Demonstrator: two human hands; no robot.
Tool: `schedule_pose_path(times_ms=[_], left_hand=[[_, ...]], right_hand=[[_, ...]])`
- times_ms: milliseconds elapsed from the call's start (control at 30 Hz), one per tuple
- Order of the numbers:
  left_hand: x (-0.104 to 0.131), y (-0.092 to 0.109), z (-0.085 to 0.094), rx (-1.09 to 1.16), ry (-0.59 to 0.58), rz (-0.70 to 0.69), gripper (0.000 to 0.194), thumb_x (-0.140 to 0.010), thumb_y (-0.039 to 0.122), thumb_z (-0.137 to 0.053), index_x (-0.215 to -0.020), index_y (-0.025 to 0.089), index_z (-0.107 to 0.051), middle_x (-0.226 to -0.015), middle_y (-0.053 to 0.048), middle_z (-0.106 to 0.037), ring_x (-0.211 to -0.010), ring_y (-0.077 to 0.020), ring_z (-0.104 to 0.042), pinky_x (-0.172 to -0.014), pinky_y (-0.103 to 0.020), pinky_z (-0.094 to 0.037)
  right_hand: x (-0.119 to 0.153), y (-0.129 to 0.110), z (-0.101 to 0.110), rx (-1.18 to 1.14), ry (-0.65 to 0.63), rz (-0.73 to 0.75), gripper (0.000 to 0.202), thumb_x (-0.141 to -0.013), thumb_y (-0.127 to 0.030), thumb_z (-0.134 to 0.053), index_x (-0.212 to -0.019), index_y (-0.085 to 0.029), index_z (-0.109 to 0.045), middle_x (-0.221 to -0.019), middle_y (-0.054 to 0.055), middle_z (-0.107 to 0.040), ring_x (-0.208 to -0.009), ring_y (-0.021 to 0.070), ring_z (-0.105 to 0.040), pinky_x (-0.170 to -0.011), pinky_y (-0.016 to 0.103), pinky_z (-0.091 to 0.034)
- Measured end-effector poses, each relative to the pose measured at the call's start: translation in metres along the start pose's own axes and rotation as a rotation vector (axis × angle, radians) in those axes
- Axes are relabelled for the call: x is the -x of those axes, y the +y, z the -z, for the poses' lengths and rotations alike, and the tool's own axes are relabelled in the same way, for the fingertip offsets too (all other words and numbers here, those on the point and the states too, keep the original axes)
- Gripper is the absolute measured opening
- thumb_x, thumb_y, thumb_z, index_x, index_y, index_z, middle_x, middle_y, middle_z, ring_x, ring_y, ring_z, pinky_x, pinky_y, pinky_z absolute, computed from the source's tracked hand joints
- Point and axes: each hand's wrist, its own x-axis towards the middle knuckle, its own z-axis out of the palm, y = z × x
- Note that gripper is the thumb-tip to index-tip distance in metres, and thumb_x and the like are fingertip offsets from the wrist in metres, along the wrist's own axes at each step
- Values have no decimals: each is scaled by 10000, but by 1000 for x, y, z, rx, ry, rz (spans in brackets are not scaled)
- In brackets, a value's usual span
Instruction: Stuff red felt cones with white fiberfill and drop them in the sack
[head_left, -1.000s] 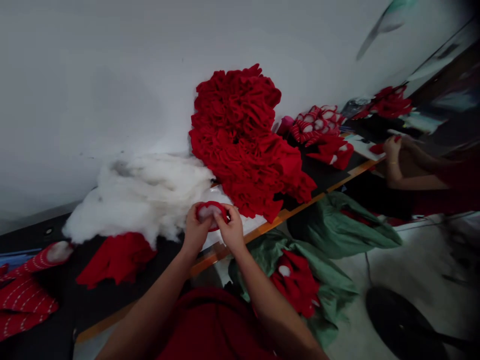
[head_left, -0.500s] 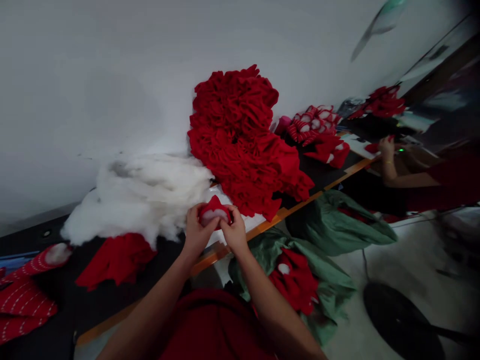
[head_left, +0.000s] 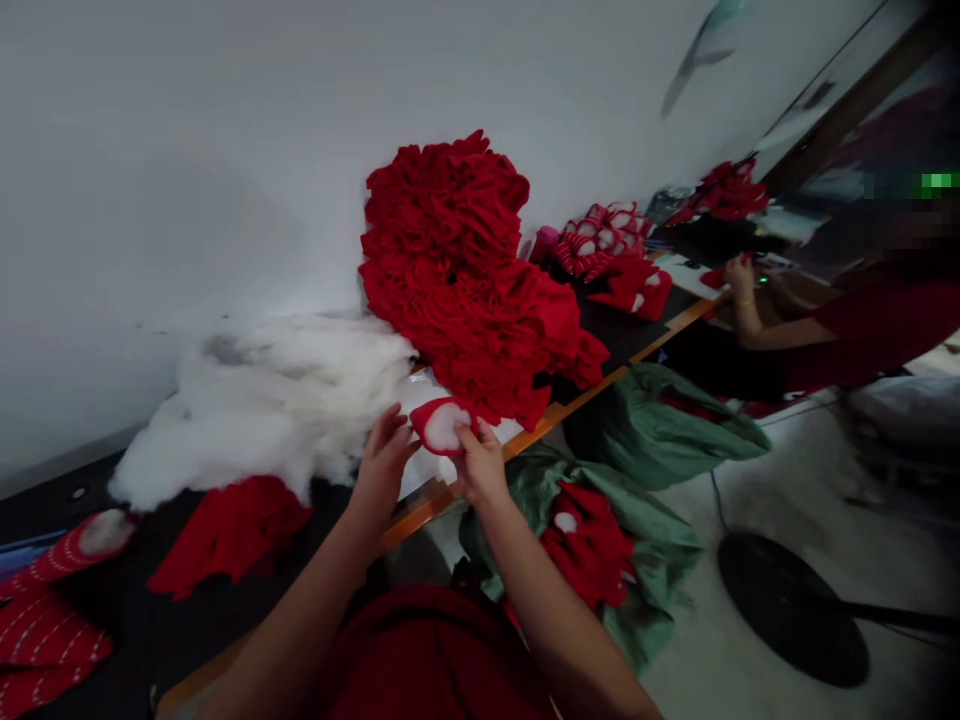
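Observation:
A small red fabric piece point(head_left: 425, 422) with white stuffing point(head_left: 444, 428) showing in its opening is held above the table's front edge. My right hand point(head_left: 482, 462) grips it from the right, thumb over the stuffing. Just left of the piece, my left hand point(head_left: 384, 455) is apart from it, fingers loosely spread with nothing seen in them. A large mound of white fibre stuffing point(head_left: 277, 400) lies behind and left of my hands. Behind them on the right rises a tall heap of red fabric pieces point(head_left: 457, 270).
Red cloth point(head_left: 229, 530) and a striped red stuffed piece point(head_left: 52, 620) lie at left. Green sacks point(head_left: 660, 430), one with red pieces point(head_left: 589, 550), stand below the wooden table edge point(head_left: 577, 408). Another person's hand point(head_left: 741, 275) works farther right. A round black base point(head_left: 791, 610) is on the floor.
My left hand has let go of the red piece and moved slightly left. The piece has turned in my right hand, showing more white stuffing. The view has shifted a little to the right.

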Motion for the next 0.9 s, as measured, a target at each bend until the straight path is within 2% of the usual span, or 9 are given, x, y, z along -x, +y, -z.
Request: schedule_pose_path(times_ms=[100,233,367,433,500,600,700,800,900], left_hand=[[0,-2,0,308,-93,346,385,-681,473,-600,-880,144,-616,-942,-92,-609,-890,-212,-572,-800,-369,-460],[-7,-10,-14,519,-7,299,226,-746,334,-575,-865,145,-609,-903,-60,-651,-875,-176,-595,-842,-333,-459],[-14,-14,-27,467,121,258,113,-745,227,-576,-831,155,-584,-836,-26,-659,-817,-142,-606,-843,-302,-464],[-13,-16,-32,381,76,227,164,-727,242,-592,-871,165,-572,-856,-24,-654,-832,-147,-607,-836,-303,-468],[-8,-20,-37,272,-21,221,253,-708,281,-606,-931,173,-560,-898,-34,-647,-859,-159,-607,-833,-314,-470],[1,-28,-44,162,-159,216,399,-661,331,-641,-1018,192,-531,-1005,-56,-629,-916,-184,-594,-828,-335,-471],[6,-37,-49,119,-223,195,552,-587,313,-696,-1091,211,-496,-1063,-69,-614,-921,-194,-591,-789,-328,-481],[6,-49,-55,75,-216,206,611,-545,259,-722,-1108,224,-487,-972,-37,-641,-826,-168,-613,-716,-285,-488],[6,-64,-65,15,-166,232,476,-581,259,-702,-1021,191,-535,-843,-16,-656,-700,-141,-616,-645,-262,-488]], right_hand=[[9,-8,-3,-90,18,-166,262,-535,-235,-690,-755,-211,-548,-671,-52,-596,-576,102,-543,-530,232,-475],[24,-8,0,41,-71,-286,319,-570,-315,-681,-831,-197,-541,-732,-15,-586,-581,113,-545,-463,226,-461],[37,-11,12,391,35,184,281,-696,-335,-592,-938,-205,-532,-867,19,-538,-706,119,-531,-583,250,-486],[43,-14,15,543,-1,405,263,-729,-285,-555,-981,-209,-543,-960,47,-514,-807,136,-523,-658,261,-484],[46,-18,15,622,-80,483,257,-725,-239,-539,-981,-213,-556,-973,54,-504,-844,151,-516,-698,276,-480],[47,-21,18,591,-119,420,273,-692,-221,-551,-965,-218,-555,-875,30,-529,-777,149,-522,-694,282,-479],[43,-24,28,373,-153,234,284,-691,-278,-564,-967,-218,-535,-854,21,-574,-721,144,-549,-643,273,-482],[41,-25,43,186,-104,112,298,-738,-379,-510,-987,-216,-521,-895,39,-602,-697,150,-579,-600,284,-486],[43,-23,55,188,-12,166,392,-755,-405,-500,-1095,-211,-476,-1005,71,-585,-787,163,-593,-652,299,-499]])
